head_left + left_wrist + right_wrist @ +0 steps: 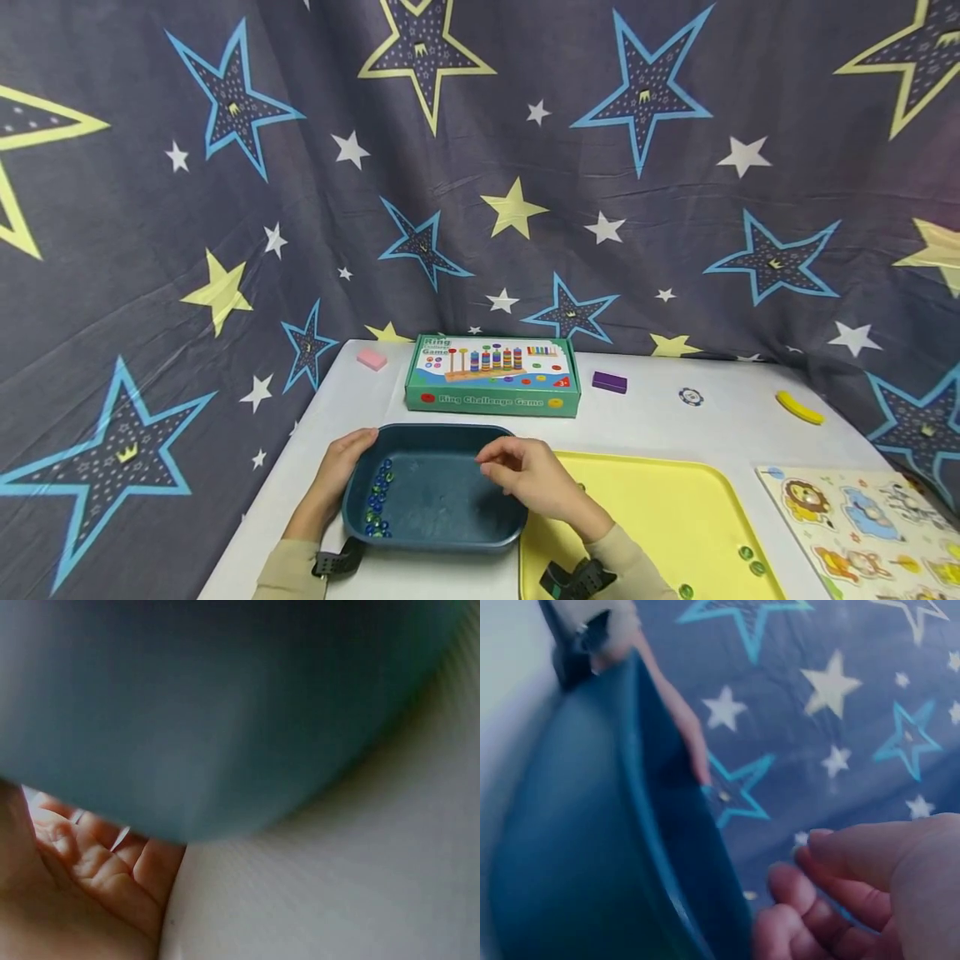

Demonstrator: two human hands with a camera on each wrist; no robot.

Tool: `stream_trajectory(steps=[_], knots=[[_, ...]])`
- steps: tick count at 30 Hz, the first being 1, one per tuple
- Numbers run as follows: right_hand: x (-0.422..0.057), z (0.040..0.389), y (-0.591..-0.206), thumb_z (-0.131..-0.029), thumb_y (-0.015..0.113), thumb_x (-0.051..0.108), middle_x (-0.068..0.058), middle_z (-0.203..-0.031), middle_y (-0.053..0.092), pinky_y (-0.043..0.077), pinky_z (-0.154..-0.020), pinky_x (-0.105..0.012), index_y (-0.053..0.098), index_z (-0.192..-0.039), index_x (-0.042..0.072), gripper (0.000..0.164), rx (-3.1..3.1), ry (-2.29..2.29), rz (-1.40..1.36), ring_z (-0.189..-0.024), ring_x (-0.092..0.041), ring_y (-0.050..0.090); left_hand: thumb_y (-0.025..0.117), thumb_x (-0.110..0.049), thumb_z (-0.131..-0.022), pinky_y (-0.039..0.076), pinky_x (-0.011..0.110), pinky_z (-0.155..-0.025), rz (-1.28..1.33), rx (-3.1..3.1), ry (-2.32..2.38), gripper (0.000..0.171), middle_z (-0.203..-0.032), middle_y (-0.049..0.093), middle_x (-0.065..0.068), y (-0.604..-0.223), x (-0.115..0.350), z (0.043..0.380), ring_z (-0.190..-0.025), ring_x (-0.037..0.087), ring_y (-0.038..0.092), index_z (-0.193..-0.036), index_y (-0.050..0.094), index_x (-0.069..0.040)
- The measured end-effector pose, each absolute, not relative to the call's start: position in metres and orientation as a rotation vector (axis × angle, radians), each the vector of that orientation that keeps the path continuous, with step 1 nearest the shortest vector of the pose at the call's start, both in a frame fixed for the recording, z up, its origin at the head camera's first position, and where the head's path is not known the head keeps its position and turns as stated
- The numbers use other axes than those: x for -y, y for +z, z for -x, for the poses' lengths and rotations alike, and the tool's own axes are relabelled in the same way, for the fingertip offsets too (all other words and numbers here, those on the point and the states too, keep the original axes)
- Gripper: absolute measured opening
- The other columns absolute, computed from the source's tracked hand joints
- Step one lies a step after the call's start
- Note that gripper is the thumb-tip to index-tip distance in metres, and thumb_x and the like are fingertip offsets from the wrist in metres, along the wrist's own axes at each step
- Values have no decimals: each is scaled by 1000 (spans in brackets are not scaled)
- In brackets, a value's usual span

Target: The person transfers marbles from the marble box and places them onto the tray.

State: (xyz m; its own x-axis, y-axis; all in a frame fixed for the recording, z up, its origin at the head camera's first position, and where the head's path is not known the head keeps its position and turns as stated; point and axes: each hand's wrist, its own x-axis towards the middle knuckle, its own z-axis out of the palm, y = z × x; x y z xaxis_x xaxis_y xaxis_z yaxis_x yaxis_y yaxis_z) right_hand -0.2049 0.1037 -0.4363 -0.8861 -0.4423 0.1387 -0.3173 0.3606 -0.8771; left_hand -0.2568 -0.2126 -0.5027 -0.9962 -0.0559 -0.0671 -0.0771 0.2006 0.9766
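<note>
A dark teal basin (442,546) stands on the white table, with several blue and green glass marbles (377,498) gathered along its left side. My left hand (339,475) rests against the basin's outer left wall, its fingertips at the far left corner of the rim. In the left wrist view, the palm and fingers (97,859) show partly behind the basin wall. Above the basin's right side hovers my right hand (536,479), fingers loosely bent and thumb near the index finger. In the right wrist view, no marble shows between these fingers (791,889).
On the right, a yellow tray (637,500) holds a few green marbles (752,560). A green game box (491,402) stands behind the basin. Around it lie a pink block (372,359), a purple block (610,382), a chip (691,397), a yellow banana-shaped piece (799,407) and an animal puzzle board (862,517).
</note>
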Motion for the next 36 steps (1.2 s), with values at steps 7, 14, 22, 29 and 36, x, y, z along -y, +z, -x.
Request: stream_trajectory(steps=[7, 14, 22, 29, 36], knots=[[-71, 206, -441, -86, 61, 27, 11, -82, 62, 46, -63, -21, 66, -97, 14, 18, -2442, -1322, 893, -72, -4, 56, 57, -41, -86, 37, 33, -92, 138, -2433, 1964, 44, -105, 63, 8, -503, 213, 256, -101, 15, 53, -109, 64, -4], [-50, 213, -441, -84, 64, 24, 11, -86, 64, 46, -67, -20, 66, -101, 7, 24, -2354, -1154, 919, -76, 0, 57, 56, -42, -86, 40, 32, -89, 85, -2440, 1961, 43, -103, 64, 8, -498, 207, 259, -98, 16, 55, -107, 65, -5], [-26, 216, -442, -81, 67, 16, 11, -79, 61, 45, -65, -19, 64, -103, 7, 24, -2260, -1076, 928, -73, 1, 56, 57, -41, -86, 40, 31, -87, 129, -2425, 1971, 44, -104, 64, 8, -495, 208, 260, -98, 16, 55, -108, 64, -4], [-8, 214, -447, -80, 65, 7, 6, -74, 64, 45, -64, -18, 65, -100, 3, 20, -2139, -1132, 893, -67, -1, 57, 57, -40, -86, 39, 31, -88, 137, -2401, 1978, 43, -104, 64, 9, -492, 209, 254, -98, 18, 55, -108, 64, -3], [8, 210, -452, -81, 64, 6, 6, -76, 65, 44, -65, -16, 67, -98, 4, 17, -2134, -1075, 937, -67, 2, 56, 56, -36, -88, 40, 31, -87, 143, -2342, 1999, 41, -106, 63, 12, -495, 211, 252, -100, 21, 55, -110, 63, -2]])
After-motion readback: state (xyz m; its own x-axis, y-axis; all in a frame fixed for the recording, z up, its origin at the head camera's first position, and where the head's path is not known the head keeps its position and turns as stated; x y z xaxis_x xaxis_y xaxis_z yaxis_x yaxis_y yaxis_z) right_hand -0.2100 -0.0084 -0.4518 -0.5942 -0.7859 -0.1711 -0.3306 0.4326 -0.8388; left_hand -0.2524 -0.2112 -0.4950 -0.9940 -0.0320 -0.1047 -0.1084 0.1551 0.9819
